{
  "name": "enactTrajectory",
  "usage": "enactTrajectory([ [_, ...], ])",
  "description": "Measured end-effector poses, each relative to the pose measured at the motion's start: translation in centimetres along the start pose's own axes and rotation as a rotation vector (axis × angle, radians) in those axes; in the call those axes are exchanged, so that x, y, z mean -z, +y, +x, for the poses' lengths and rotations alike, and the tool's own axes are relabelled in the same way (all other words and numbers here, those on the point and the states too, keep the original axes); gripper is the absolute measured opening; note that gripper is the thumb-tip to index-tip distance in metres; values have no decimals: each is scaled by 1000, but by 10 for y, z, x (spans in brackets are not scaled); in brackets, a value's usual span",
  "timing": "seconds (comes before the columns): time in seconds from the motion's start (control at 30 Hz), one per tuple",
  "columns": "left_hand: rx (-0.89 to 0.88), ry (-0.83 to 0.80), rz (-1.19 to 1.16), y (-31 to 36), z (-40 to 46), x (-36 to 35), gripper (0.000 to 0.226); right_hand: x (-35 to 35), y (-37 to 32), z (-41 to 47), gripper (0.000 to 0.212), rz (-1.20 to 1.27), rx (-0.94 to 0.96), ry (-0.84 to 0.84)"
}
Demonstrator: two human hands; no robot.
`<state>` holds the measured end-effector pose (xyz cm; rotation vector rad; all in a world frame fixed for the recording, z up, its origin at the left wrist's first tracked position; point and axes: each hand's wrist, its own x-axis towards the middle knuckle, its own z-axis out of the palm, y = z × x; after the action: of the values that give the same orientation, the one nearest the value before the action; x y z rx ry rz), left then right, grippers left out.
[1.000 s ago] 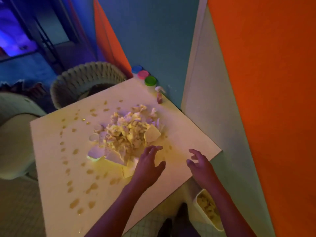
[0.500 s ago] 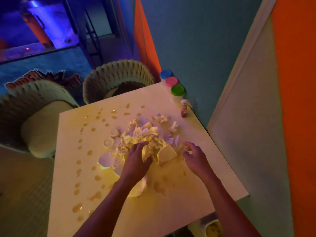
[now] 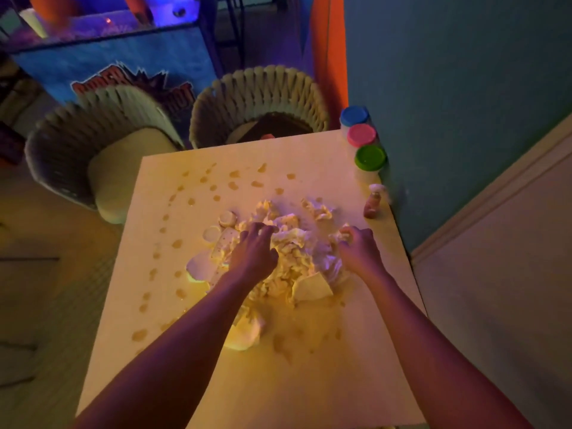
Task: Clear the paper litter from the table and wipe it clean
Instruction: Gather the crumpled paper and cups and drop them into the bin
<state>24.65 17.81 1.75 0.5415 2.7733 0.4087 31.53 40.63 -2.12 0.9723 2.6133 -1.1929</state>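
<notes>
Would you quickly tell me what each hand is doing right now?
Left hand: open, fingers spread on the paper pile.
Right hand: closed round paper at the pile's right edge.

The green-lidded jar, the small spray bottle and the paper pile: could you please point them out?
green-lidded jar (image 3: 370,157): head view, on its lid.
small spray bottle (image 3: 372,203): head view, on its body.
paper pile (image 3: 291,243): head view, crumpled middle between the hands.
</notes>
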Motion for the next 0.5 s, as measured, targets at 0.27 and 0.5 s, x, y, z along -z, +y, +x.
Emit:
enactTrajectory([
  [0.27,-9,-125,216,-7,31,-9,55,-11,-2,35,46,-200,8,-80],
  [0.5,-56,-74,303,-12,43,-9,32,-17,-1,49,55,-300,-7,-154],
])
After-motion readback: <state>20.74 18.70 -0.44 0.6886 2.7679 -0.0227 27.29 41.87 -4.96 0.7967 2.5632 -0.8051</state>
